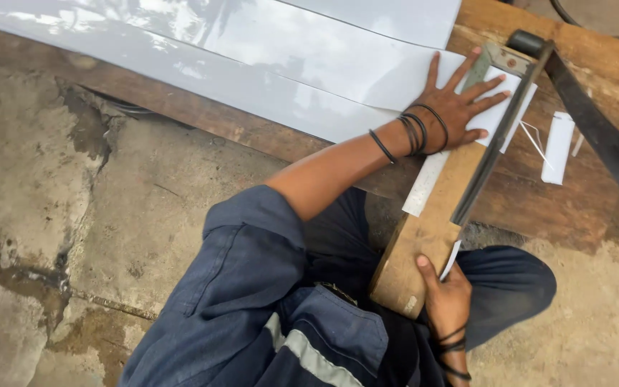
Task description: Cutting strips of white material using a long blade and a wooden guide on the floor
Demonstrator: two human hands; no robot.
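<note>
Sheet (338,68) lies flat under left hand (453,115) fingers (485,86).

Glossy white sheet (266,64), brown wooden board (424,236), black wristbands (417,132), navy coverall (252,301) with grey stripe.

Glossy grey metal sheet (252,64) on rough wooden board (567,193)

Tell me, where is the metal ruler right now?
The metal ruler lies centre-right in the head view, partly under the left hand, beside the wooden cutter base.
</note>
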